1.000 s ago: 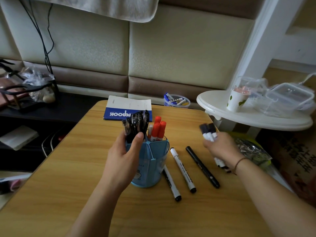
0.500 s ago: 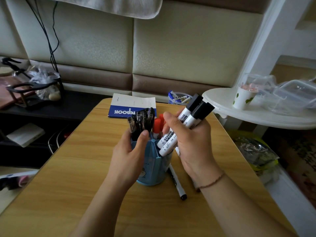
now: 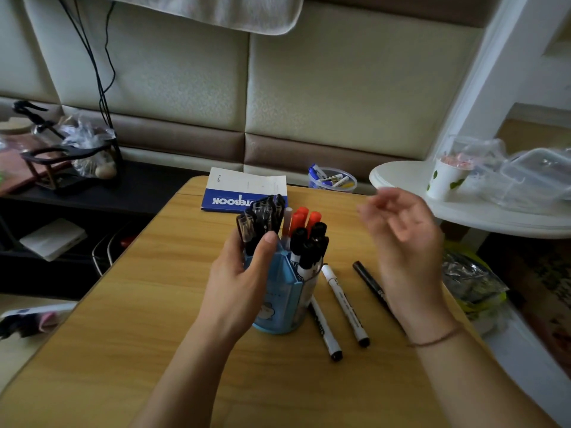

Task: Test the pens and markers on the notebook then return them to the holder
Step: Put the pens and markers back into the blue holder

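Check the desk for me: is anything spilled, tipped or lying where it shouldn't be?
Nothing spilled or tipped. The blue holder stands upright, gripped by the left hand. Three markers lie loose on the table beside it: two white ones and a black one. The right hand is empty.

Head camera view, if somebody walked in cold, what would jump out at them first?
The blue pen holder at the middle of the wooden table, crammed with black and orange-capped markers, with the left hand gripping its side. Next, the right hand, empty and raised to its right with fingers loosely curled. Under it, three loose markers lie on the table, and a blue notebook sits at the far edge.
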### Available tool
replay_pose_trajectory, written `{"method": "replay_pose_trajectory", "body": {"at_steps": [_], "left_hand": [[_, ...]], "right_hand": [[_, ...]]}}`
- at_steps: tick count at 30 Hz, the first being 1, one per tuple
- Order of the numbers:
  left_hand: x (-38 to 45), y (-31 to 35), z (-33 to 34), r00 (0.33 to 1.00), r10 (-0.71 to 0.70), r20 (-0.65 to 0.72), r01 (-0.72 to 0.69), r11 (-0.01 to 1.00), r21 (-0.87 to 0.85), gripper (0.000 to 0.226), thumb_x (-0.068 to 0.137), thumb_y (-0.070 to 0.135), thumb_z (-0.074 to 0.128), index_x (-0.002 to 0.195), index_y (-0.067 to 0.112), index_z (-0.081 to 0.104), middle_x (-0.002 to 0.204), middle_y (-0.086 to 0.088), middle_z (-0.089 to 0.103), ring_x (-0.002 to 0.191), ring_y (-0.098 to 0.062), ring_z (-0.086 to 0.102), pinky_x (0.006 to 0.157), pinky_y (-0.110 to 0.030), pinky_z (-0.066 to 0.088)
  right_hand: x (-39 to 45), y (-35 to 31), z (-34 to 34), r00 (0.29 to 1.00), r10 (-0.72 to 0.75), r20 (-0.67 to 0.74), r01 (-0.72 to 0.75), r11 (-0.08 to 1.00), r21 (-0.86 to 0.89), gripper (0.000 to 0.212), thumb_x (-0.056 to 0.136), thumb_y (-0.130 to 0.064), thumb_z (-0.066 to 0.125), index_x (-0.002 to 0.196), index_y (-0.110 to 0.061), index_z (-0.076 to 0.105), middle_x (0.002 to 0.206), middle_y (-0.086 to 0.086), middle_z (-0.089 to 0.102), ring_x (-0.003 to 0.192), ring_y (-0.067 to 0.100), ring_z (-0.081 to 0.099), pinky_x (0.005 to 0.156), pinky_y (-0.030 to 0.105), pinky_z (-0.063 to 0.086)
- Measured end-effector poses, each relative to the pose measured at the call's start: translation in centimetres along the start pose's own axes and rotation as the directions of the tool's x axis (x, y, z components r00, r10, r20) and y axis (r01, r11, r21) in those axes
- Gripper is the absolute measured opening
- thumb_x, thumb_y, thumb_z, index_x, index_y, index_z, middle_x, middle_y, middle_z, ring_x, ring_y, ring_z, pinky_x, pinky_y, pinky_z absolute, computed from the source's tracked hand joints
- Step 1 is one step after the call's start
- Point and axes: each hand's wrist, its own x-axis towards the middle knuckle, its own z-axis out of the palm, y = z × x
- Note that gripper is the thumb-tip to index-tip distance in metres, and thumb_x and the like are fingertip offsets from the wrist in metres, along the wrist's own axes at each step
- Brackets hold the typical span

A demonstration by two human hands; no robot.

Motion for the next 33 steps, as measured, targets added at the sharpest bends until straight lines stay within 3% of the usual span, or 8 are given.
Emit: {"method": "replay_pose_trajectory", "body": {"at_steps": [2, 5, 11, 21, 24, 27, 30, 33], "left_hand": [[0.0, 0.3, -0.2, 0.999, 0.040, -0.026, -0.041, 0.999, -0.034, 0.033, 0.089, 0.060, 0.045, 0.106, 0.035, 0.058, 0.096, 0.019, 0.067, 0.090, 0.008, 0.059, 0.063, -0.006, 0.043], [0.0, 0.3, -0.4, 0.995, 0.089, -0.054, -0.090, 0.996, -0.017, 0.039, 0.088, 0.060, 0.036, 0.102, 0.031, 0.058, 0.091, 0.019, 0.066, 0.084, 0.005, 0.059, 0.061, -0.009, 0.041], [0.1, -0.5, -0.2, 0.985, 0.135, -0.104, -0.135, 0.991, 0.007, 0.068, 0.081, 0.076, 0.014, 0.114, 0.032, 0.054, 0.101, 0.014, 0.061, 0.095, 0.007, 0.055, 0.071, -0.020, 0.044], [0.0, -0.5, -0.3, 0.978, 0.206, -0.038, -0.205, 0.978, 0.031, 0.084, 0.079, 0.083, 0.013, 0.112, 0.018, 0.055, 0.097, 0.011, 0.059, 0.092, 0.000, 0.055, 0.070, -0.010, 0.040], [0.0, -0.4, -0.5, 0.981, 0.193, -0.009, -0.193, 0.981, 0.006, 0.081, 0.079, 0.083, 0.011, 0.119, 0.028, 0.054, 0.104, 0.016, 0.060, 0.100, 0.000, 0.056, 0.074, -0.017, 0.042], [-0.1, -0.4, -0.3, 0.984, 0.180, 0.021, -0.179, 0.984, -0.025, 0.082, 0.078, 0.083, 0.010, 0.123, 0.031, 0.052, 0.110, 0.016, 0.061, 0.105, 0.002, 0.055, 0.076, -0.011, 0.041], [-0.2, -0.5, -0.2, 0.986, 0.163, 0.026, -0.162, 0.986, -0.034, 0.078, 0.081, 0.081, 0.011, 0.127, 0.032, 0.051, 0.115, 0.017, 0.060, 0.109, 0.006, 0.053, 0.079, -0.012, 0.041], [-0.2, -0.5, -0.3, 0.988, 0.155, 0.014, -0.155, 0.988, 0.001, 0.078, 0.080, 0.082, 0.011, 0.122, 0.031, 0.052, 0.111, 0.016, 0.060, 0.105, 0.005, 0.054, 0.077, -0.018, 0.040]], "right_hand": [[1.0, 2.3, -2.5, 0.977, 0.213, -0.012, -0.186, 0.827, -0.530, 0.056, 0.079, -0.059, 0.058, 0.118, -0.019, 0.057, 0.115, -0.002, 0.062, 0.104, 0.009, 0.059, 0.088, 0.033, 0.053], [0.2, 4.9, -4.0, 0.731, 0.681, -0.047, -0.323, 0.283, -0.903, 0.096, 0.070, -0.086, 0.032, 0.144, -0.024, 0.035, 0.147, 0.004, 0.041, 0.133, 0.027, 0.037, 0.104, 0.047, 0.039], [-3.5, 4.7, 0.8, 0.685, 0.702, 0.195, -0.139, 0.389, -0.911, 0.097, 0.082, -0.064, 0.053, 0.152, -0.029, -0.003, 0.155, -0.003, 0.021, 0.140, 0.027, 0.015, 0.111, 0.049, 0.025], [-1.9, 6.1, -1.5, 0.816, 0.570, 0.091, -0.066, 0.249, -0.966, 0.039, 0.090, -0.012, 0.053, 0.127, -0.020, 0.044, 0.104, 0.000, 0.059, 0.088, 0.018, 0.059, 0.075, 0.036, 0.056], [-0.7, 5.5, -2.2, 0.853, 0.516, 0.075, -0.230, 0.501, -0.834, 0.020, 0.093, -0.019, 0.056, 0.113, -0.019, 0.052, 0.090, -0.002, 0.060, 0.076, 0.018, 0.061, 0.067, 0.035, 0.055], [0.0, 1.8, -1.1, 0.915, 0.398, -0.063, -0.402, 0.889, -0.222, 0.014, 0.091, -0.030, 0.061, 0.089, -0.017, 0.057, 0.068, 0.001, 0.063, 0.060, 0.016, 0.061, 0.057, 0.035, 0.053], [0.0, -2.7, 1.2, 0.956, 0.285, -0.069, -0.231, 0.879, 0.418, 0.025, 0.083, -0.034, 0.064, 0.066, -0.019, 0.055, 0.060, 0.001, 0.053, 0.052, 0.018, 0.053, 0.052, 0.030, 0.047], [-0.9, -4.4, 3.6, 0.983, 0.178, -0.052, -0.116, 0.810, 0.575, 0.029, 0.085, -0.037, 0.061, 0.059, -0.024, 0.058, 0.061, 0.001, 0.053, 0.059, 0.020, 0.054, 0.062, 0.033, 0.048]]}}
